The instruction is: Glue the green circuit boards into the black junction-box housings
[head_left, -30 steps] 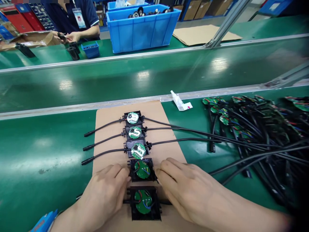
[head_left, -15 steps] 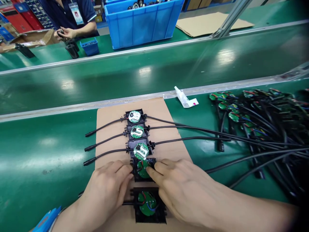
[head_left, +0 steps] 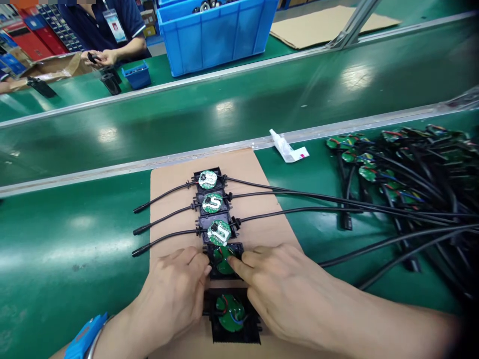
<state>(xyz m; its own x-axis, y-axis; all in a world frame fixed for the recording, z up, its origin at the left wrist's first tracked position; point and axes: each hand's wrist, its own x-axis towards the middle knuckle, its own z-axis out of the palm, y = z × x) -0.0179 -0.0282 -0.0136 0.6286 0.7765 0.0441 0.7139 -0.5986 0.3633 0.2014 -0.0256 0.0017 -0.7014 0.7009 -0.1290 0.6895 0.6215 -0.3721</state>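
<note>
Both my hands are at a black plastic housing (head_left: 237,248), fourth in a row on a cardboard sheet (head_left: 172,172). Inside it lies a round green circuit board (head_left: 222,259) with thin wires. My left hand (head_left: 175,294) is closed, its fingertips pinching the housing's left edge. My right hand (head_left: 284,294) has its index fingertip on the board's right side, its other fingers curled at the right edge. Cable ends under both hands are hidden. Nearer me sits another housing (head_left: 235,337) with its board (head_left: 229,321). Beyond are three housings with white-coated boards (head_left: 219,233) and black cables (head_left: 299,210).
A heap of cabled circuit boards (head_left: 419,174) covers the right side of the green bench. A white tube (head_left: 286,149) lies by the metal rail. Across the divider, a person's hands (head_left: 99,58) hold a dark part near a large blue crate (head_left: 213,40).
My hands stay at the fourth housing, with the left fingers shifted slightly. The view has tilted a little. Across the bench, the other person's hands have turned the dark part.
</note>
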